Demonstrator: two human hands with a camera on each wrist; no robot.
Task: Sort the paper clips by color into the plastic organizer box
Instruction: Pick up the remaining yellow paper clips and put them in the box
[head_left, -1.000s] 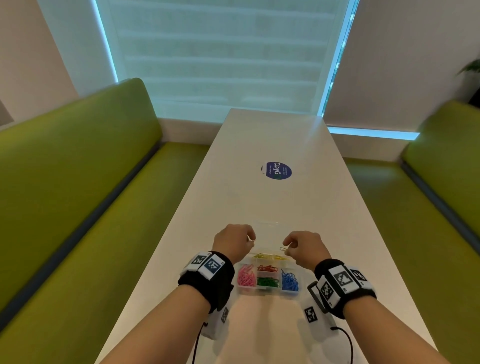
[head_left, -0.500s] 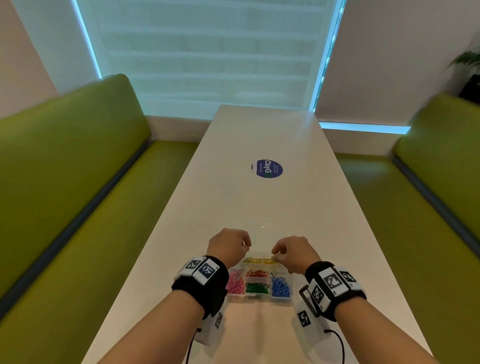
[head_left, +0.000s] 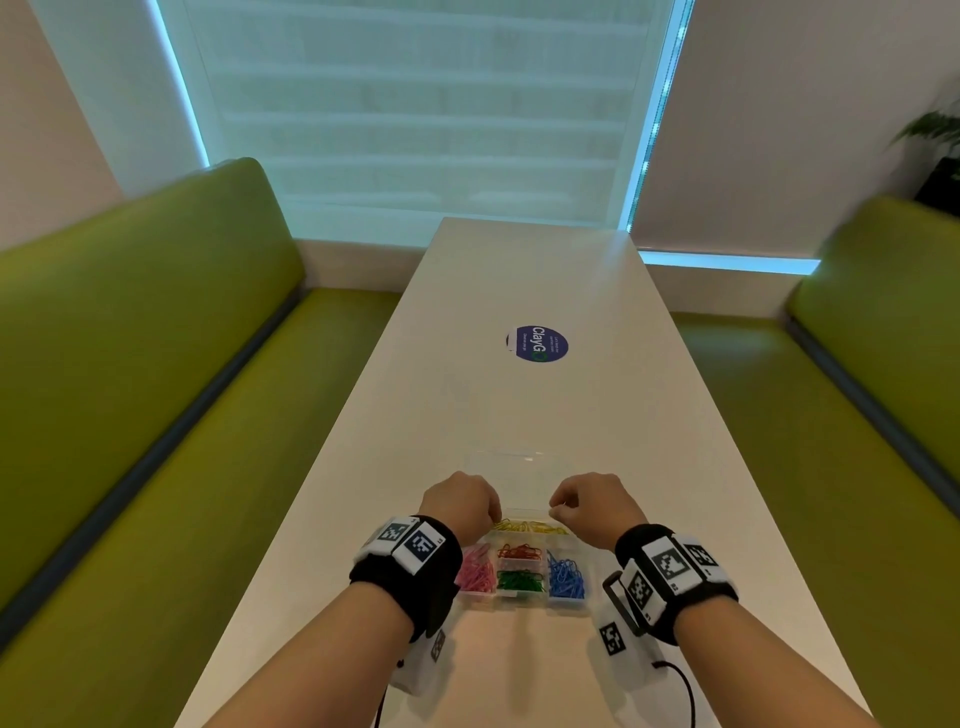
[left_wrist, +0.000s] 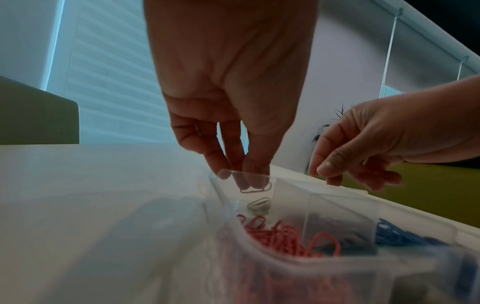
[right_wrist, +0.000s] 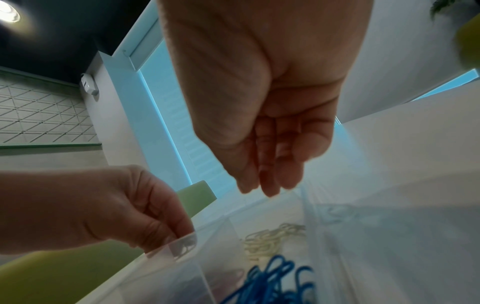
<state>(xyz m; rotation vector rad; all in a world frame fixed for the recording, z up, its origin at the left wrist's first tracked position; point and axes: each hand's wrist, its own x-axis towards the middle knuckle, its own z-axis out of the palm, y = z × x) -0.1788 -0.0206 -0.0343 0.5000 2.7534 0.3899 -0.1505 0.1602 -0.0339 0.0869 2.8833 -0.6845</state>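
Observation:
A clear plastic organizer box (head_left: 519, 603) sits on the white table between my wrists. It holds pink clips (head_left: 475, 571), red clips (head_left: 519, 552), green clips (head_left: 519, 581), blue clips (head_left: 566, 574) and, in the far compartment, yellow clips (head_left: 527, 527). My left hand (left_wrist: 244, 174) reaches into that far compartment and pinches a pale yellow clip (left_wrist: 255, 187) just above another loose one. My right hand (head_left: 558, 512) hovers over the right end of the same compartment with fingertips bunched; in the right wrist view, the hand (right_wrist: 265, 187) shows no clip.
The box's clear lid (head_left: 511, 462) lies open beyond the hands. A round blue sticker (head_left: 537, 344) is further up the long table (head_left: 519, 405). Green benches run along the left (head_left: 156, 389) and right (head_left: 883, 364) sides.
Both hands have come down from above the box to its far yellow compartment. The clip seen at the right fingertips a second ago no longer shows.

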